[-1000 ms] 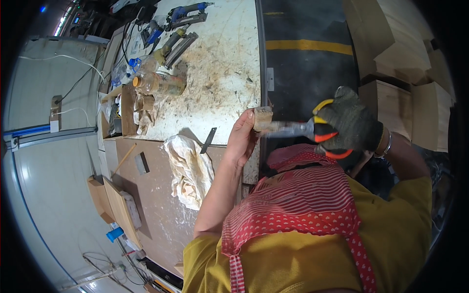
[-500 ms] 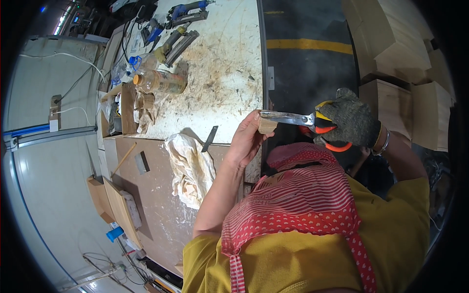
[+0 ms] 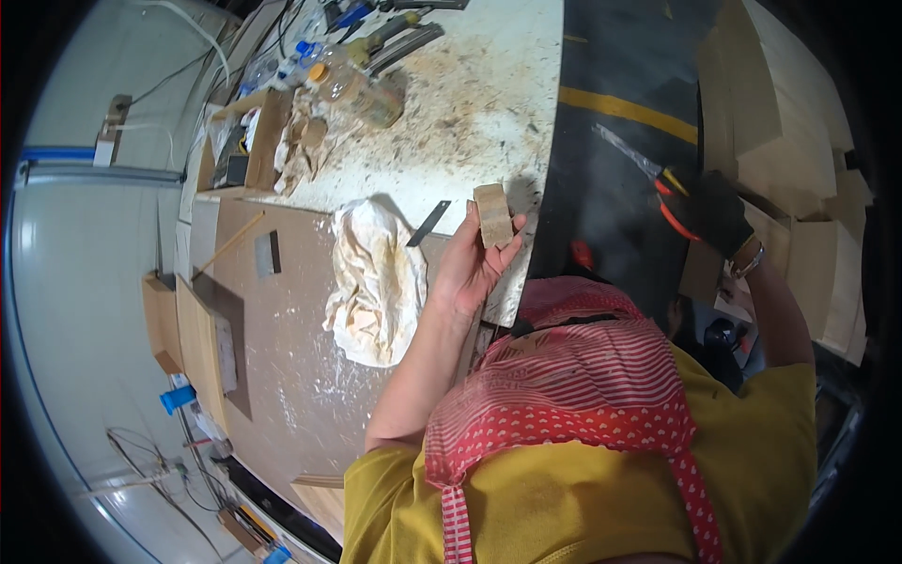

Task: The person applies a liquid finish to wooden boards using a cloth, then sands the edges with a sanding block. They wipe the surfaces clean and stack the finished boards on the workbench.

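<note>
Dusty workbench, left hand pinching wood block, gloved right hand gripping blade

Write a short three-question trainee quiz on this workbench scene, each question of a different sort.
1. True or false: the bare left hand holds the small tan wooden block above the edge of the dusty white workbench.
2. The dark-gloved right hand holds: A) a crumpled rag, B) a slim metal tool with an orange and yellow handle, C) a plastic bottle.
3. Fill in: beside the left hand lies a crumpled stained ____.

Key: 1 true; 2 B; 3 cloth.
</note>
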A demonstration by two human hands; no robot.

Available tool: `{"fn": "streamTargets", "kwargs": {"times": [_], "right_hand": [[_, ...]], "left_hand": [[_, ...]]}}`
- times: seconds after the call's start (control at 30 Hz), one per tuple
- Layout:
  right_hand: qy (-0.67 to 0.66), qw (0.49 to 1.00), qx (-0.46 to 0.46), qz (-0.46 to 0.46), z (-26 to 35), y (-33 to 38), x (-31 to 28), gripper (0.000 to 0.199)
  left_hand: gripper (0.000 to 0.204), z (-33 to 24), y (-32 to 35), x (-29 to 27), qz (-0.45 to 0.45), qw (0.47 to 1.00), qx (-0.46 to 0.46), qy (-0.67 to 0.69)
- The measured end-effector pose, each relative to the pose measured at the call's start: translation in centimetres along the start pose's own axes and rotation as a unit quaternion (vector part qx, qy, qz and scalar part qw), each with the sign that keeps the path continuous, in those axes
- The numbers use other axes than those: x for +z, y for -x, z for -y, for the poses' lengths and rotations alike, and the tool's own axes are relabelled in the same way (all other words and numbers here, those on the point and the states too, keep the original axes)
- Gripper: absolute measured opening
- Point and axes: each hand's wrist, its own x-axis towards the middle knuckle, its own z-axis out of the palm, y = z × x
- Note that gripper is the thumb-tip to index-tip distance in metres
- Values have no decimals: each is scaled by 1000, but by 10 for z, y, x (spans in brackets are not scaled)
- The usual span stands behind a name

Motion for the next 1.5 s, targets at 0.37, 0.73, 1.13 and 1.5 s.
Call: {"fn": "streamTargets", "kwargs": {"times": [0.37,0.73,1.13,1.5], "right_hand": [[66,982,-178,-13,89,-215,26,54],[43,949,-301,-87,138,-354,87,51],[-525,741,-380,176,418,-317,14,36],[4,911,-411,40,578,-500,131,26]], "left_hand": [[61,-18,71,-26,-42,977,184,-104],[57,-56,94,-45,-178,920,345,-53],[48,-102,136,-87,-264,831,485,-62],[64,-112,177,-136,-282,812,511,-31]]}}
